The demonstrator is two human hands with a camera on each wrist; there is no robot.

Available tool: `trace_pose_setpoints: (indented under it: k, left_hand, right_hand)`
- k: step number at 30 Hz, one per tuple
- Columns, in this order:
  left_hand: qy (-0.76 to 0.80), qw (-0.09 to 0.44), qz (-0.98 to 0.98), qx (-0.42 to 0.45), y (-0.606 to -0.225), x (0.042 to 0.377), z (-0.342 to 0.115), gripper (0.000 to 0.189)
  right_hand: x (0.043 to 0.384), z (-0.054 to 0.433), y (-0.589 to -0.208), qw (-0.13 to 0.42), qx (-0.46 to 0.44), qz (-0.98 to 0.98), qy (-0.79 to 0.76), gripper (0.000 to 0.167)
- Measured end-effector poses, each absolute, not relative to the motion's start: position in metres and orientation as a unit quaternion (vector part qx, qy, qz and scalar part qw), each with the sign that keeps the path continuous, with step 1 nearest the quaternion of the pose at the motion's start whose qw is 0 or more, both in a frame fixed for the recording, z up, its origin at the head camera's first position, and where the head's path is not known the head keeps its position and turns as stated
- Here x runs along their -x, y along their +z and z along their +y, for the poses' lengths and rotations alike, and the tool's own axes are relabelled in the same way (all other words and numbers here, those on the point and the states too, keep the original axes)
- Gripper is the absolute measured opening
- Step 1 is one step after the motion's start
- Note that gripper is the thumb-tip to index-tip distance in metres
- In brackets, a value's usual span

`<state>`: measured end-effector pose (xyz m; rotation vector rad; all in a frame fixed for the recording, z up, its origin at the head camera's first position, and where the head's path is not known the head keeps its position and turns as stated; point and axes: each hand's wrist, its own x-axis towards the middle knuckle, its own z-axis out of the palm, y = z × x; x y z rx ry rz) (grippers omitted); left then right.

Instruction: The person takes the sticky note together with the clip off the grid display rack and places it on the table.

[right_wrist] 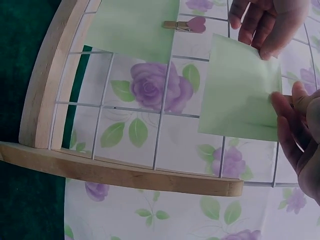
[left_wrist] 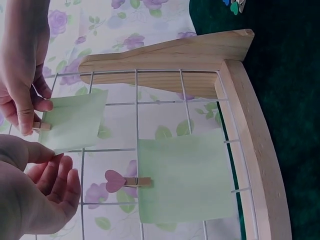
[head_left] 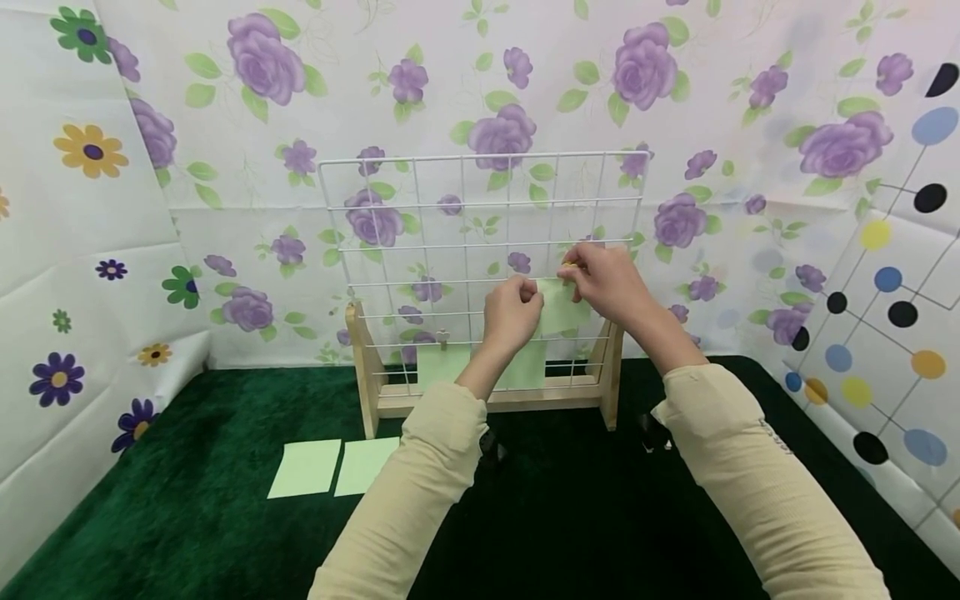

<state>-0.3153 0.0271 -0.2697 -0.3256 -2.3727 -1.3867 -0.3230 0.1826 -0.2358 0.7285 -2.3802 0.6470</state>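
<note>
In the head view, a light green paper sheet (head_left: 564, 310) lies against a white wire grid (head_left: 480, 246) on a wooden stand. My left hand (head_left: 512, 315) pinches one upper corner of this sheet between thumb and fingers. At its upper edge, nearer the other corner, my right hand (head_left: 606, 282) pinches a small wooden clothespin (left_wrist: 42, 126), which sits over the paper's edge in the left wrist view. Lower on the grid hangs another green sheet (left_wrist: 187, 177), held by a clothespin with a pink heart (left_wrist: 115, 181). A further sheet (head_left: 438, 365) hangs lower left under its own clip (head_left: 442, 337).
Two loose green sheets, one left (head_left: 305, 468) and one right (head_left: 367, 467), lie on the dark green cloth (head_left: 187, 517). The stand's wooden feet (head_left: 363, 371) flank the grid. Small colored clips (left_wrist: 234, 7) lie on the cloth. Flowered sheeting (head_left: 262, 208) hangs behind.
</note>
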Motion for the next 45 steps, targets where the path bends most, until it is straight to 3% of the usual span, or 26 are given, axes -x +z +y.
trace_pose_setpoints:
  k: [8, 18, 27, 32, 39, 45]
  left_hand:
    - [-0.457, 0.206, -0.855, 0.131, -0.267, 0.314, 0.025, 0.009]
    - [-0.424, 0.214, -0.865, 0.159, -0.269, 0.314, 0.018, 0.011]
    - [-0.454, 0.161, -0.859, 0.175, -0.277, 0.311, 0.006, 0.013]
    - [-0.491, 0.133, -0.842, 0.178, -0.28, 0.308, -0.001, 0.021]
    - [-0.501, 0.129, -0.835, 0.188, -0.287, 0.302, -0.007, 0.021]
    - [-0.524, 0.121, -0.826, 0.17, -0.296, 0.298, -0.017, 0.014]
  right_hand:
    - [0.323, 0.18, -0.235, 0.299, -0.26, -0.884, 0.246, 0.015]
    - [0.319, 0.177, -0.226, 0.248, -0.23, -0.885, 0.319, 0.017]
    - [0.317, 0.182, -0.228, 0.202, -0.225, -0.879, 0.368, 0.027]
    - [0.313, 0.183, -0.228, 0.193, -0.229, -0.878, 0.373, 0.02]
    - [0.306, 0.187, -0.235, 0.189, -0.209, -0.885, 0.371, 0.015]
    - [0.3, 0.196, -0.246, 0.193, -0.214, -0.891, 0.351, 0.02]
